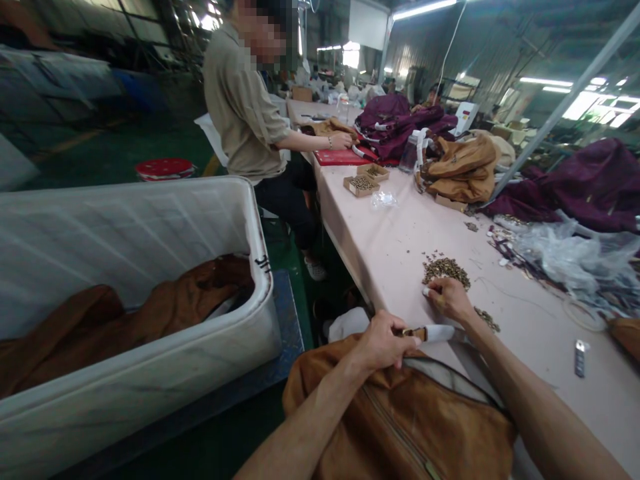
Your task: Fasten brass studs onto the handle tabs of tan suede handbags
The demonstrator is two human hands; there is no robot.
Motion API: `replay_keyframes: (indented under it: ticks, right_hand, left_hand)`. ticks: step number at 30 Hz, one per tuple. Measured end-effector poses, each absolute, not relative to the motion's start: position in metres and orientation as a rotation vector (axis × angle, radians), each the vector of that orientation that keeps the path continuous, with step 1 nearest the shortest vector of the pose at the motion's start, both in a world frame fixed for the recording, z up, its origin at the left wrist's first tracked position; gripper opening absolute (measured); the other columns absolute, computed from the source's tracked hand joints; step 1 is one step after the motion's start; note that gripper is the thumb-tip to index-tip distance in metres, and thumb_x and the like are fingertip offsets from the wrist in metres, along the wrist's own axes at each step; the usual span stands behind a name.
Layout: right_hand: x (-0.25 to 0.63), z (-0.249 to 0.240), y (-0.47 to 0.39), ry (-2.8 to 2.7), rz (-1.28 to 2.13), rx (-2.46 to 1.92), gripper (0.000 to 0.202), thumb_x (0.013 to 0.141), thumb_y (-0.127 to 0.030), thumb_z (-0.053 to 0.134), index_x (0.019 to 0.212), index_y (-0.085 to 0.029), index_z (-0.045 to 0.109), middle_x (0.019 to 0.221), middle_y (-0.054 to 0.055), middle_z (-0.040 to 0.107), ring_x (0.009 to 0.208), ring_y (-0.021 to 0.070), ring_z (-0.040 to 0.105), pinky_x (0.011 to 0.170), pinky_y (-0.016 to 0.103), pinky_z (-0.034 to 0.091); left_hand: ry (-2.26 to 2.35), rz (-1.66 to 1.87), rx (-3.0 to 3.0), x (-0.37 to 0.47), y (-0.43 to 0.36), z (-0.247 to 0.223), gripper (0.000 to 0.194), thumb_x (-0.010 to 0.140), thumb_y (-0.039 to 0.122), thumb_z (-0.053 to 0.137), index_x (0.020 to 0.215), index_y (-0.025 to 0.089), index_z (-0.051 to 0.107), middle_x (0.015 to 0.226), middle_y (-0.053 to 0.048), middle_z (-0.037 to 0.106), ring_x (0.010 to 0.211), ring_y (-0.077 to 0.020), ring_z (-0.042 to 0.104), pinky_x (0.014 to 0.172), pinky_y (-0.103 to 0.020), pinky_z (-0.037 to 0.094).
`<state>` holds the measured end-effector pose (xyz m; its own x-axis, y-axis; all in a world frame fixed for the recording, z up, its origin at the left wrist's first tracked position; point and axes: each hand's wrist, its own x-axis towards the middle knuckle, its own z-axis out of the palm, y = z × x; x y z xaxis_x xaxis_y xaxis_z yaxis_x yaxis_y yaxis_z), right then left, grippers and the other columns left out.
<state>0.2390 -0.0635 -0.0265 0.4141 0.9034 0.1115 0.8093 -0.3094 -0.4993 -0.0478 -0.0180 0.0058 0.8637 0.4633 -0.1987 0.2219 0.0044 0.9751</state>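
Note:
A brown bag (430,413) with a zipper lies at the table's near edge, below my arms. My left hand (387,341) is closed on the bag's strap end, where a metal ring or buckle shows; a white-wrapped part of the strap (440,333) runs on to the right. My right hand (447,298) is at the near edge of a pile of small brass-coloured metal pieces (445,269), its fingers pinched together. What sits between those fingers is too small to make out. A smaller group of the pieces (487,320) lies beside my right wrist.
A large white bin (260,267) with brown cloth stands left. Across the pink table (380,233) are small boxes of metal pieces (361,185), purple bags (400,127), brown bags (463,167), plastic wrap (570,253) and a small metal tool (580,359). A person (245,100) works at the far left side.

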Motion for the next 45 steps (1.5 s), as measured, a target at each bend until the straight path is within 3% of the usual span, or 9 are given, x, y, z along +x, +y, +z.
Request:
replay_keyframes:
  ticks: [9,13,18,23,30,39,45]
  right_hand:
    - [0.254,-0.032,-0.074,-1.27,0.407,-2.23,0.035,0.079,-0.044,0.06,0.074,-0.016,0.08,0.058,0.003,0.068,0.051,0.0171,0.055,0.048,0.028,0.035]
    - [0.252,-0.029,-0.077,-1.297,0.39,-2.227,0.036,0.08,-0.043,0.06,0.083,-0.015,0.083,0.063,0.005,0.072,0.055,0.0195,0.06,0.051,0.029,0.039]
    - [0.247,-0.026,-0.08,-1.405,0.29,-2.196,0.034,0.077,-0.041,0.065,0.09,-0.018,0.085,0.085,0.009,0.08,0.074,0.0235,0.067,0.066,0.033,0.047]
    - [0.249,-0.03,-0.081,-1.44,0.255,-2.198,0.032,0.079,-0.04,0.063,0.088,-0.019,0.085,0.084,0.009,0.079,0.074,0.0234,0.066,0.066,0.033,0.047]
    - [0.247,-0.03,-0.083,-1.498,0.173,-2.233,0.032,0.082,-0.036,0.061,0.095,-0.017,0.084,0.09,0.01,0.08,0.075,0.0224,0.068,0.067,0.031,0.048]
    - [0.245,-0.019,-0.073,-1.669,0.057,-2.392,0.024,0.08,-0.026,0.064,0.09,-0.023,0.086,0.092,0.011,0.081,0.083,0.0256,0.07,0.068,0.031,0.044]
    - [0.241,-0.011,-0.068,-1.741,0.07,-2.465,0.021,0.08,-0.023,0.063,0.084,-0.023,0.084,0.083,0.012,0.08,0.075,0.0245,0.07,0.063,0.031,0.04]
  left_hand:
    - [0.598,0.184,1.56,-0.049,-0.017,0.016,0.031,0.079,0.043,0.071,0.069,0.013,0.07,0.048,0.001,0.059,0.041,-0.0102,0.051,0.042,-0.021,0.03]
    - [0.618,0.192,1.541,-0.049,-0.019,0.017,0.031,0.079,0.043,0.071,0.069,0.014,0.07,0.048,0.002,0.059,0.041,-0.01,0.052,0.043,-0.021,0.029]
    - [0.63,0.191,1.519,-0.048,-0.019,0.015,0.03,0.079,0.043,0.071,0.07,0.014,0.069,0.047,0.002,0.059,0.04,-0.01,0.05,0.042,-0.021,0.028]
    - [0.642,0.19,1.476,-0.044,-0.018,0.013,0.028,0.079,0.041,0.071,0.075,0.014,0.071,0.048,0.001,0.06,0.038,-0.0084,0.046,0.042,-0.02,0.028]
    - [0.66,0.21,1.456,-0.039,-0.017,0.004,0.029,0.078,0.041,0.073,0.075,0.013,0.072,0.049,0.0,0.061,0.04,-0.0105,0.051,0.041,-0.02,0.029]
    - [0.663,0.225,1.458,-0.033,-0.019,0.003,0.028,0.078,0.039,0.073,0.078,0.011,0.075,0.048,0.0,0.06,0.038,-0.0096,0.049,0.04,-0.019,0.031]
    - [0.596,0.189,1.405,-0.028,-0.018,-0.002,0.028,0.078,0.037,0.072,0.087,0.01,0.078,0.048,0.002,0.055,0.04,-0.0111,0.055,0.039,-0.017,0.03]
